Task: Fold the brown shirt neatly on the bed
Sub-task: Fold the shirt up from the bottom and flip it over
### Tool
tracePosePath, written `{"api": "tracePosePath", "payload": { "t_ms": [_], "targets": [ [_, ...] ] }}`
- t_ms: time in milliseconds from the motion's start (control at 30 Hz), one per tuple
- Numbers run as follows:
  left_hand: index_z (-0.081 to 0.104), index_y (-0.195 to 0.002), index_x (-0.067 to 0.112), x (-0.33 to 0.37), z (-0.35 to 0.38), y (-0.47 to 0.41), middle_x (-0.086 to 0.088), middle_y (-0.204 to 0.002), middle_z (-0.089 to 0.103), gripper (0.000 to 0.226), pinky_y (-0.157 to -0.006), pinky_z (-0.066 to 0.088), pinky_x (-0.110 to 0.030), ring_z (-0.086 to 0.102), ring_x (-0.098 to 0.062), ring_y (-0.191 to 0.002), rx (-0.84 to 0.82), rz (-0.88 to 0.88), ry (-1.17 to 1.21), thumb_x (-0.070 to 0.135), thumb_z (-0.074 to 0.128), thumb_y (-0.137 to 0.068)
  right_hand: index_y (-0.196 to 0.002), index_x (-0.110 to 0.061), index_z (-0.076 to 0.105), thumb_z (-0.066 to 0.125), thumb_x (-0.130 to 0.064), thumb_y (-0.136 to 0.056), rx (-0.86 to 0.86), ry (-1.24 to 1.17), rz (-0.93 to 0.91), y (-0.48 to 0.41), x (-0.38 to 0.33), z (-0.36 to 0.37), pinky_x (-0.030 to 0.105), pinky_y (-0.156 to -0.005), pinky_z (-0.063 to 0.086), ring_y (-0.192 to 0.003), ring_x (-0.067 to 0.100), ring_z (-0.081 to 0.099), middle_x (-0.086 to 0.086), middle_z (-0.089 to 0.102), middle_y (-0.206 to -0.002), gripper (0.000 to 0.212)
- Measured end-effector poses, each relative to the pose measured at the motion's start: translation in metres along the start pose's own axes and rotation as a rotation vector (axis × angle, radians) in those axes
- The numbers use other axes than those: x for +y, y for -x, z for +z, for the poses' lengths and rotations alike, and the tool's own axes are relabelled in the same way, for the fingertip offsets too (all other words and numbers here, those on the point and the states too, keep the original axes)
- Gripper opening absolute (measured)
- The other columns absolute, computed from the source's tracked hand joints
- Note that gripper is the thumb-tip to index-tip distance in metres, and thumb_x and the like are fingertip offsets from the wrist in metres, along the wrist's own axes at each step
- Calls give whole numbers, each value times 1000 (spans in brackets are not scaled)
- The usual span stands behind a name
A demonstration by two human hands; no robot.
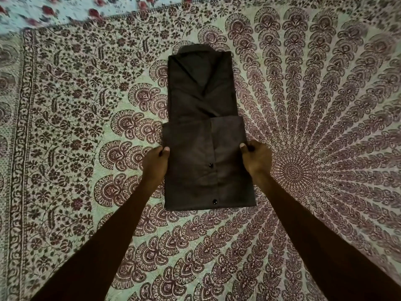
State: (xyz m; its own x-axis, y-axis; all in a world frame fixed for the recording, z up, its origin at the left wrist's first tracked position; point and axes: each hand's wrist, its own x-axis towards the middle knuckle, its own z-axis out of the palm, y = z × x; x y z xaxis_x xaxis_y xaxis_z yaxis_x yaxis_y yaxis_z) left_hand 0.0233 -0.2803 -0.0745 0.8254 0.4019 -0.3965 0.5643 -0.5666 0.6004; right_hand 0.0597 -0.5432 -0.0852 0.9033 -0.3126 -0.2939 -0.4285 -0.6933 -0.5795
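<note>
**Shirt half folded on patterned bed.** A brown shirt (pixel 201 94) is seen laid lengthwise at the middle of a bed (pixel 325 118), collar (pixel 195 51) at the far end, its sides turned in to form a narrow strip. The near part is doubled up over the body, so that a squarer panel with two dark buttons (pixel 210 165) lies on top. What is under that panel is hidden.

The left hand (pixel 155 160) is shown pinching the panel's left edge, thumb on top, and the right hand (pixel 256 156) is pinching its right edge in the same way. The fingers of both hands are curled beneath or behind the cloth and can hardly be made out. The shirt's sleeves are folded out of sight, and the creases in the dark cloth are hard to follow in the dim light. Whether the panel is lifted off the layer below or lies flat on it cannot be told.

Both forearms are cut off by the lower edge of the picture. The bed is spread with a printed cover (pixel 65 109) in a maroon fan and paisley pattern, whose border is seen at left. Beyond it, at upper left, a pale flowered cloth (pixel 54 11) is blurred and cropped by the frame.
</note>
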Motion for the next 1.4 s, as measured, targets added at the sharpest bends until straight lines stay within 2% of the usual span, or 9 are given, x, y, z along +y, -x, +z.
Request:
{"api": "tracePosePath", "payload": {
  "t_ms": [100,233,367,567,700,867,1100,1300,1400],
  "targets": [
    [62,-96,3,3,-7,-3,-18,-94,66,32,-79,45,-40,61,-35,-91,87,103,-285,34,52,-95,-103,-14,64,59,-36,-91,15,81,1,-1,-5,-5,32,-71,46,-93,32,65,11,71,-98,25],
    [48,-128,12,0,-18,-8,-14,-127,52,47,-94,45,-46,53,-33,-113,140,572,-504,9,61,-82,-114,-15,56,61,-17,-85,117,250,-467,-5,-3,-17,36,-77,50,-99,28,55,8,60,-112,29],
    [45,-140,14,-22,-21,-28,-11,-142,49,77,-113,23,-43,47,-31,-130,-147,1153,-922,2,58,-65,-132,-22,52,78,-10,-60,-238,659,-908,-29,18,-25,44,-101,43,-124,31,44,6,51,-136,78],
    [44,-136,10,-43,-37,-65,-12,-140,51,65,-120,14,-50,1,-25,-149,-243,1490,-1060,3,59,-73,-145,-18,37,80,-7,-62,-435,798,-1164,-51,43,-43,47,-107,40,-137,29,39,6,43,-148,94],
    [54,-127,13,-42,-44,-77,-7,-140,53,35,-116,22,-54,23,-28,-145,-257,1624,-1037,26,48,-96,-134,-16,52,75,-21,-78,-374,782,-1423,-66,52,-48,46,-106,40,-133,29,45,6,54,-139,62],
    [66,-113,14,-40,-42,-72,-10,-126,64,45,-118,18,-49,55,-32,-125,-232,1680,-985,31,24,-105,-123,-15,59,70,-19,-79,-352,817,-1590,-68,57,-41,47,-107,34,-129,30,50,8,58,-135,45],
    [67,-112,10,-41,-32,-52,-7,-117,68,31,-111,35,-44,60,-24,-118,-98,1481,-769,20,45,-93,-109,-16,61,50,-25,-88,-253,580,-1351,-47,44,-26,43,-101,41,-113,29,57,7,66,-117,25],
    [64,-104,20,28,-34,-40,8,-82,70,41,-59,56,-23,63,-9,-74,-154,477,496,56,54,-87,-97,-17,60,45,-28,-87,-260,-505,-447,-35,-26,-26,30,-76,51,-88,13,60,-6,64,-95,21],
    [58,-112,3,69,-32,-75,10,-77,59,31,-49,43,-10,56,6,-62,-39,244,506,28,41,-103,-91,-9,60,45,-11,-97,-298,-742,-113,-85,-75,-21,30,-75,51,-90,16,59,1,63,-95,16]
  ]
}}
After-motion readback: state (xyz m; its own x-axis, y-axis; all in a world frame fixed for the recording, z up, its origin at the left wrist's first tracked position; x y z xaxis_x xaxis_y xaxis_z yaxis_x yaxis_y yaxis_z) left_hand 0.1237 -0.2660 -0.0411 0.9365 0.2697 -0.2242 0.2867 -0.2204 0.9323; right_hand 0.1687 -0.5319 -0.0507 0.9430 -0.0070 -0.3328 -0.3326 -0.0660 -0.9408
